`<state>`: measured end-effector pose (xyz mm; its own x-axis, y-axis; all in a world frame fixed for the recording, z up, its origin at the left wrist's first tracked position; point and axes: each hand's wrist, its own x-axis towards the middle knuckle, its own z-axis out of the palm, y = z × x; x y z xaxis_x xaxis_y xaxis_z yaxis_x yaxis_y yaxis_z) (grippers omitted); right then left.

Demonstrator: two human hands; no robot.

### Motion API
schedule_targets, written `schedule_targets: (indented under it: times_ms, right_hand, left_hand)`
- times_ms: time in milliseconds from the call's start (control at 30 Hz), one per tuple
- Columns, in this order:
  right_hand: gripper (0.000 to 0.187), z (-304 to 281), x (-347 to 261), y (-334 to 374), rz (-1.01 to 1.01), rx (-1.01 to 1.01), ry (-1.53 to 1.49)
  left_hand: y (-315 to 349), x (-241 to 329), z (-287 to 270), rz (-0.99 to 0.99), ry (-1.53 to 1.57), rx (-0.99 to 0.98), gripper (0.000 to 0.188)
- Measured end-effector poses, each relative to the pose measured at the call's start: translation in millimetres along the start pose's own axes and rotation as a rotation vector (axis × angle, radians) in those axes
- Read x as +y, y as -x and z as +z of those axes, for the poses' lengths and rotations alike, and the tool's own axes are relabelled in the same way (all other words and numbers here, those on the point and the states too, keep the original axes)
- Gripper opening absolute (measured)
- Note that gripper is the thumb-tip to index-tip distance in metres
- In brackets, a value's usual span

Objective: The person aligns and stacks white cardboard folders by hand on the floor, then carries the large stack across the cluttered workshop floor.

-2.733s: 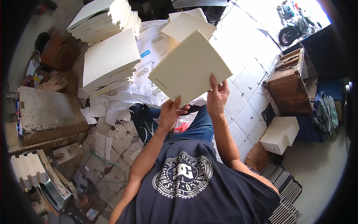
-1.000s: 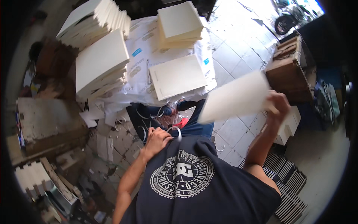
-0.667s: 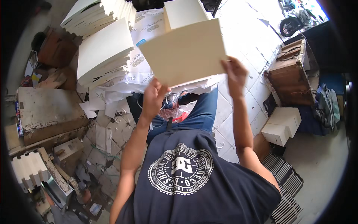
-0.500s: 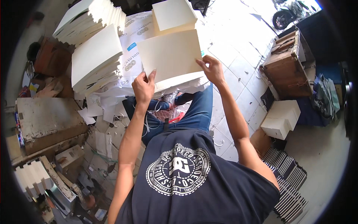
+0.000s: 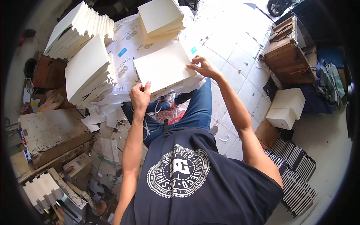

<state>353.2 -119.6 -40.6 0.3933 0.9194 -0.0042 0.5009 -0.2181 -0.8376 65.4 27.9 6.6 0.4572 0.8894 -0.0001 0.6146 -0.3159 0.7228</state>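
Floor tiles (image 5: pixel 232 56), pale and littered with small scraps, spread across the far and right side of the scene. Over them stands a work surface draped in white printed wrapping (image 5: pixel 116 62), in front of the person, who wears a dark shirt (image 5: pixel 228 180) with a round white print. A brown wooden cabinet (image 5: pixel 287 71) stands well apart at the right, and a worn, stained chest (image 5: pixel 56 129) at the left. Two tall cream paper stacks (image 5: pixel 88 71) occupy the left side of the surface, their edges uneven. Dark-and-white striped piles (image 5: pixel 298 191) sit at the lower right, near a pale box-shaped pile (image 5: pixel 287 107). Toward the far edge of the surface is a shorter cream stack (image 5: pixel 161 15).

Nearer the person, between both hands, a cream paper block (image 5: pixel 163 63) lies flat at the surface's near edge, turned slightly askew, with layered edges showing along its near side. The left hand (image 5: pixel 140 97) grasps its near left corner, thumb on top and the other fingers curled. The right hand (image 5: pixel 203 67) pinches the right edge between thumb and forefinger. Smallest of all are two blue labels (image 5: pixel 122 52) on the wrapping.
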Motion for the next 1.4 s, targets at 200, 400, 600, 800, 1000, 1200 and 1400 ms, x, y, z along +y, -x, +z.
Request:
schedule_targets:
  times_ms: [200, 400, 600, 800, 1000, 1200, 1400]
  right_hand:
    - [0.04, -0.2, -5.2, 1.7, -0.025, 0.003, 0.02]
    - [0.04, 1.6, -6.8, 3.2, -0.06, 0.031, 0.052]
    - [0.041, 1.5, -7.5, 3.8, -0.061, 0.04, 0.105]
    - [0.044, 0.3, -15.3, 7.3, 0.011, 0.056, 0.23]
    - [0.043, -0.8, -10.6, 6.1, 0.052, 0.024, 0.244]
    - [0.042, -0.8, -13.7, 5.5, 0.05, 0.014, 0.249]
    - [0.042, -0.6, -14.1, 4.4, 0.067, 0.002, 0.238]
  left_hand:
    - [3.3, 2.5, -0.4, -0.018, -0.001, -0.011, 0.044]
    - [4.7, 0.6, -0.4, -0.017, 0.018, -0.011, 0.043]
    - [3.9, 1.0, -0.1, -0.031, 0.025, -0.023, 0.042]
    - [3.9, 0.5, -3.1, -0.06, 0.003, -0.041, 0.04]
    - [0.7, -13.1, -8.6, -0.106, 0.068, -0.09, 0.033]
    - [-2.6, -15.8, -10.2, -0.16, 0.102, -0.14, 0.034]
    - [-3.2, -17.1, -9.4, -0.136, 0.103, -0.142, 0.033]
